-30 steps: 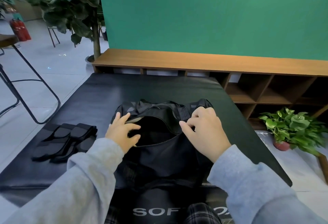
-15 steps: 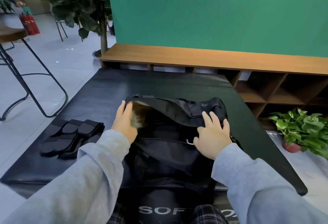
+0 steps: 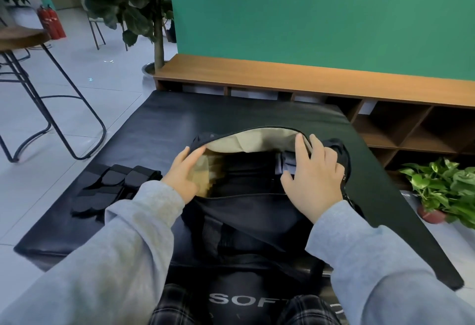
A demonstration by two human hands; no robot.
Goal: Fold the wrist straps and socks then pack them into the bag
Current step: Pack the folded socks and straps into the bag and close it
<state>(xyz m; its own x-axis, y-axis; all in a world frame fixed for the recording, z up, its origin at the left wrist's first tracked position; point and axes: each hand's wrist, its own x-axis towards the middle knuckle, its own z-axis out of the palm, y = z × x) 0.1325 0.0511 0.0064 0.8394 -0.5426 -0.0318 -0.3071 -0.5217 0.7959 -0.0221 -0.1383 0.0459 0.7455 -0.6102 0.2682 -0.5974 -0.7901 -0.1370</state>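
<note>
Hands are both at the mouth of the bag (image 3: 257,211), which lies open on the black mat (image 3: 159,119) right in front of me. I see the left hand (image 3: 183,173) at the left end of the opening, fingers (image 3: 195,156) straight and pressed against the beige lining. Right hand (image 3: 314,178) sits at the right end, fingers (image 3: 299,148) extended and hooked over the raised rim, propping the flap up. Neither hand is gripping anything tight; they're spreading the opening. Something dark already lies inside, though I can't tell what.

Folded wrist straps (image 3: 113,188), a black pile, wait on the mat just left of the bag, beside my left sleeve. Socks I can't pick out.

Risk as I judge it: the flap is soft, so letting go with the right hand could drop it shut before the straps go in. Reaching left could also drag the sleeve across the pile and undo the folds. Black on black makes misjudging edges easy.

Writing: white letters "SOF" (image 3: 239,301) on the mat's near edge, the rest hidden by my knee.
</note>
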